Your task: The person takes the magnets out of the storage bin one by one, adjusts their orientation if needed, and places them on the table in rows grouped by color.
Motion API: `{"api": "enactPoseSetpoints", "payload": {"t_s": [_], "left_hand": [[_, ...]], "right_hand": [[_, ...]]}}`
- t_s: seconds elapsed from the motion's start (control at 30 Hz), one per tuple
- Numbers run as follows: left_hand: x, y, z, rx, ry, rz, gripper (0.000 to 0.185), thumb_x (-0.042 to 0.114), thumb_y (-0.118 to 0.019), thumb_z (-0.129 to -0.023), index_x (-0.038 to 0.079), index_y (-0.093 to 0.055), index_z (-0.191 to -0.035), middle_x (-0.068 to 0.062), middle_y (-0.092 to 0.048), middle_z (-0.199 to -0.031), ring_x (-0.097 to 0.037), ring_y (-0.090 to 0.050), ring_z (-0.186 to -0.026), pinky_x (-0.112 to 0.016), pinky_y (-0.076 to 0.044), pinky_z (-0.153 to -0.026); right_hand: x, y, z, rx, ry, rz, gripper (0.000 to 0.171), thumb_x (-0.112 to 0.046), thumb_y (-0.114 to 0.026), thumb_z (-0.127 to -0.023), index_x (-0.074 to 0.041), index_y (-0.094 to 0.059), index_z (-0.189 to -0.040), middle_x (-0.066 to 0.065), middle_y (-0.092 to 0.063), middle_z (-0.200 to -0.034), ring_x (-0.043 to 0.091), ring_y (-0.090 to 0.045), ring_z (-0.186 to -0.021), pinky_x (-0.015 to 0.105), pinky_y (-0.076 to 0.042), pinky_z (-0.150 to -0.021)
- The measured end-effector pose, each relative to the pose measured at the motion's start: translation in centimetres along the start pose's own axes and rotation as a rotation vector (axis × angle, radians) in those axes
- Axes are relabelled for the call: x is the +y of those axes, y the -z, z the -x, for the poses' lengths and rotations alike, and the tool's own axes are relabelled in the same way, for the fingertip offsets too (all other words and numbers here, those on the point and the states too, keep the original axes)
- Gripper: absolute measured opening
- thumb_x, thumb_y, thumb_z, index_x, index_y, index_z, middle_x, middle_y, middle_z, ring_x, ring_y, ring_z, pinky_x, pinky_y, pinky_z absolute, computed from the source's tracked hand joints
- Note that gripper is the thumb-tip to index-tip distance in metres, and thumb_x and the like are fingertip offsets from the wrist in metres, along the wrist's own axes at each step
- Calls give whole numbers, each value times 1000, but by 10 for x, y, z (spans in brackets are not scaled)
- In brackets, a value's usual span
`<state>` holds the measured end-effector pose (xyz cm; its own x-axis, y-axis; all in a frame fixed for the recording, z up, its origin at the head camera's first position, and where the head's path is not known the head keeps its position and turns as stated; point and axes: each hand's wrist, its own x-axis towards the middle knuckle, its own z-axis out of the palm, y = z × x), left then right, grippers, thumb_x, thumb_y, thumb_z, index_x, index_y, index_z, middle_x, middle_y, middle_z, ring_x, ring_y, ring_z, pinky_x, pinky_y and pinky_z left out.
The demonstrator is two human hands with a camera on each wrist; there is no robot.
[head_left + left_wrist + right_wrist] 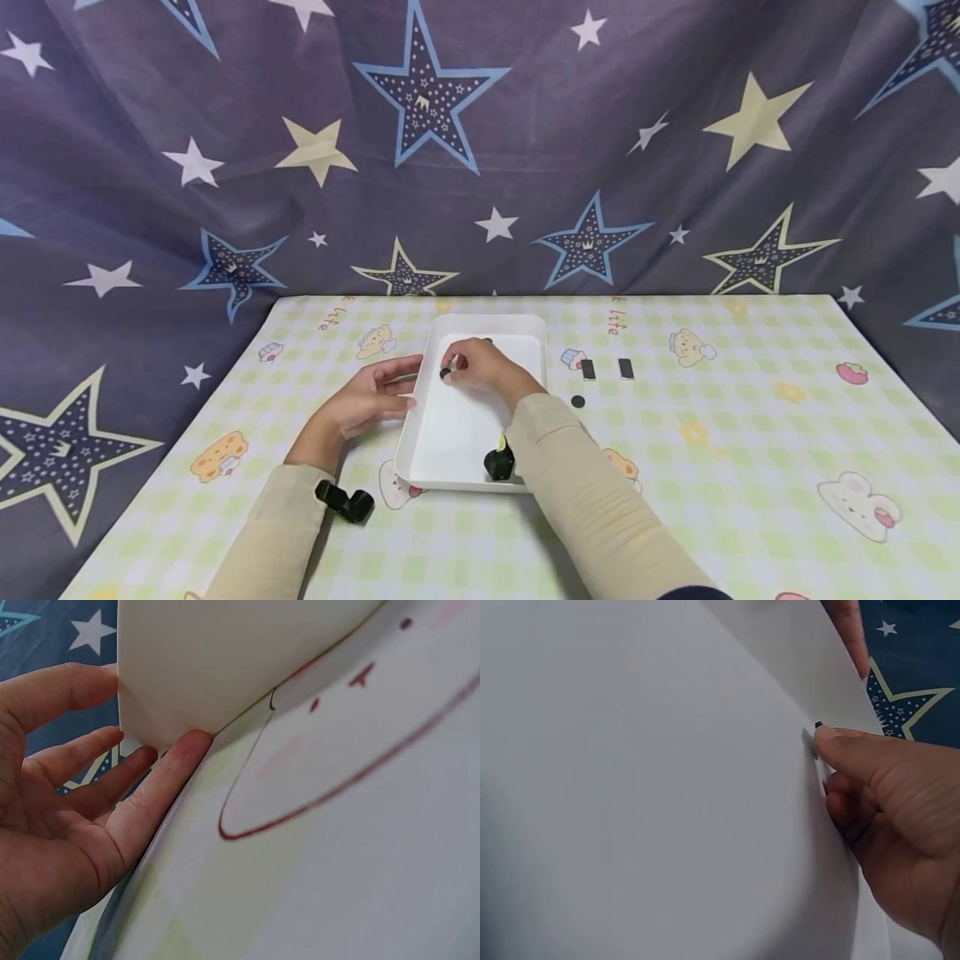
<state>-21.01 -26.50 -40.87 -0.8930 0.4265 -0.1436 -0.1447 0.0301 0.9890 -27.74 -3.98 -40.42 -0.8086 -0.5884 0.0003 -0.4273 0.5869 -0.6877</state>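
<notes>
A shallow white tray (457, 437) lies on the table, its long sides running away from me. My left hand (367, 396) is at the tray's left side, fingers extended; in the left wrist view its fingertips (187, 750) touch the outer wall. Inside the tray, near its left wall, my right hand (480, 367) pinches a small black round piece (446, 374) between thumb and fingers. The right wrist view shows only a dark edge of that piece (819, 725) past the thumb. Another dark bit (487, 340) shows just beyond the right hand, mostly hidden.
Right of the tray, a black disc (577, 402) and two small dark rectangular pieces, one nearer (588, 369) and one farther right (626, 368), lie on the checked tablecloth (750, 467). Black wrist cameras hang at the left sleeve (345, 502) and right sleeve (498, 462). A starry curtain (525, 167) stands behind.
</notes>
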Motion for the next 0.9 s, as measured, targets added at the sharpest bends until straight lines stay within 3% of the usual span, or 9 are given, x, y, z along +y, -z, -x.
{"api": "enactPoseSetpoints", "payload": {"t_s": [0.57,0.9], "left_hand": [[-1,2,-1,-15,-23,-15,82,-4,-71,-81,-4,-29,-151,-23,-28,-155,-33,-46,-131,-40,-52,-91],[-1,1,-1,-4,-7,10,80,-9,-67,-81,-2,-30,-151,-21,-29,-155,-37,-41,-133,-40,-53,-90]], "right_hand": [[1,8,7,-2,34,-153,13,-8,-72,-89,-5,-71,-101,4,-67,-85,12,-58,-76,21,-48,-72],[1,13,9,11,32,-185,13,-7,-72,-88,-3,-71,-100,4,-67,-84,13,-59,-76,22,-50,-71]]}}
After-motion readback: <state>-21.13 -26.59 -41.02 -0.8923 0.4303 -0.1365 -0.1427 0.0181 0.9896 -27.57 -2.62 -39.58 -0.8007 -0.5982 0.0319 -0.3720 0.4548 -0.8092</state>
